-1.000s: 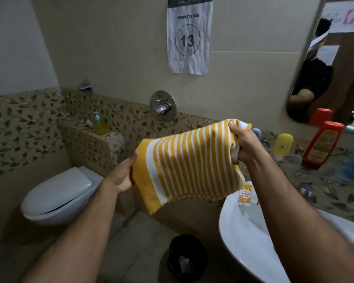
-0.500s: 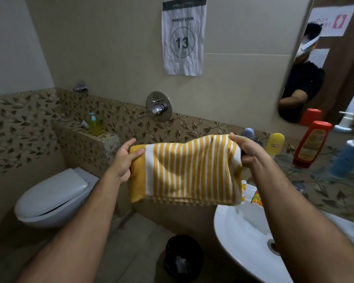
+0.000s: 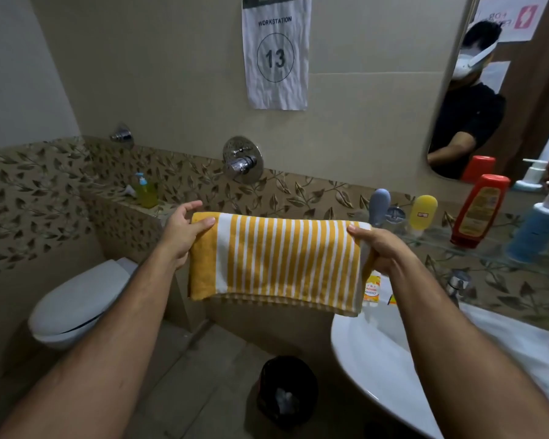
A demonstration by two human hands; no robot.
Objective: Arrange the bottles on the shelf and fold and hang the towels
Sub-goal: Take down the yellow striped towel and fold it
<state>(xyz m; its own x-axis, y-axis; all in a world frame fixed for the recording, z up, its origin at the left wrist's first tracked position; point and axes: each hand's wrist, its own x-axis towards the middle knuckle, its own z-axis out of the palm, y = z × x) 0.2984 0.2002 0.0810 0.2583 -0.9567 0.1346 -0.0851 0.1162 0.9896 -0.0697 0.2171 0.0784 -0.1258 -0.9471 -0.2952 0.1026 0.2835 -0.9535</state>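
A yellow and white striped towel (image 3: 276, 261) hangs folded over, stretched flat between my hands at chest height. My left hand (image 3: 184, 229) pinches its top left corner, and my right hand (image 3: 377, 248) grips its top right corner. On the glass shelf (image 3: 476, 248) at the right stand a grey-blue bottle (image 3: 379, 205), a yellow bottle (image 3: 423, 212), a red bottle (image 3: 479, 210) and a blue pump bottle (image 3: 539, 226). A small orange packet (image 3: 372, 288) shows just under my right wrist.
A white basin (image 3: 377, 359) sits at the lower right with a tap (image 3: 457, 282). The toilet (image 3: 80, 302) is at the left, a black bin (image 3: 287, 391) on the floor between. A green soap bottle (image 3: 146, 194) stands on the tiled ledge. A mirror (image 3: 488, 90) hangs above the shelf.
The towel went from hanging slanted to a level, doubled fold. Both hands rose and spread it flat, my left hand now pinching the top corner.
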